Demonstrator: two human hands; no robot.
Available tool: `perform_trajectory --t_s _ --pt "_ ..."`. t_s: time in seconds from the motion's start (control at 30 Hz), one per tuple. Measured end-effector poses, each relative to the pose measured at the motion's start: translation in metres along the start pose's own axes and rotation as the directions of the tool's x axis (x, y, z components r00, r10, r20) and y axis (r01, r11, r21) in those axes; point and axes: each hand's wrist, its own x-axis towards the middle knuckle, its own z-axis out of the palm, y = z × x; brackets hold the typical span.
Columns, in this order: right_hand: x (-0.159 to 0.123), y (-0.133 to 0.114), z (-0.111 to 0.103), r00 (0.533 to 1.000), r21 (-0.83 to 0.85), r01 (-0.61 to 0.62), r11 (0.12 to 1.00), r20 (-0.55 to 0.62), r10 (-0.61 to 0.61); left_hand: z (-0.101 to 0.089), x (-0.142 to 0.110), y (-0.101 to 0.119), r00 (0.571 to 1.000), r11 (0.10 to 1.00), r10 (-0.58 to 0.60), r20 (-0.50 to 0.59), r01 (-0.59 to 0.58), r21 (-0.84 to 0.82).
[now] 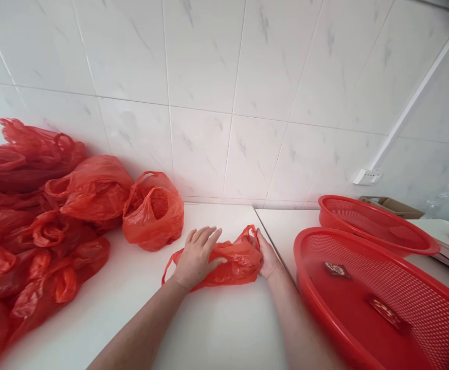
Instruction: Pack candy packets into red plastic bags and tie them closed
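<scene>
A red plastic bag (232, 264) lies on its side on the white table in front of me, a loop handle at each end. My left hand (199, 259) rests over the bag's left part, fingers stretched and thumb apart. At the other end, my right hand (266, 256) holds the bag by its edge near the upright handle; some of its fingers are hidden behind the plastic. What the bag contains, if anything, cannot be made out.
Left stand a red bag (153, 216) and a heap of red bags (47, 216). Right are two red mesh baskets (305, 236), the nearer with small packets (336, 270) inside. Behind them are a cardboard box (396, 207) and a white appliance (440, 231). A tiled wall (201, 149) closes the back.
</scene>
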Motion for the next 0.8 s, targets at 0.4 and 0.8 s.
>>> perform_trajectory --t_s 0.4,0.8 --pt "-0.023 0.012 0.048 0.565 -0.78 0.497 0.381 -0.043 -0.824 0.002 0.006 -0.018 0.822 0.747 -0.57 0.007 0.521 -0.414" --pt "-0.001 0.038 0.024 0.834 -0.98 0.133 -0.146 0.191 -0.518 -0.008 0.008 -0.04 0.746 0.246 -0.619 0.245 0.481 -0.842"
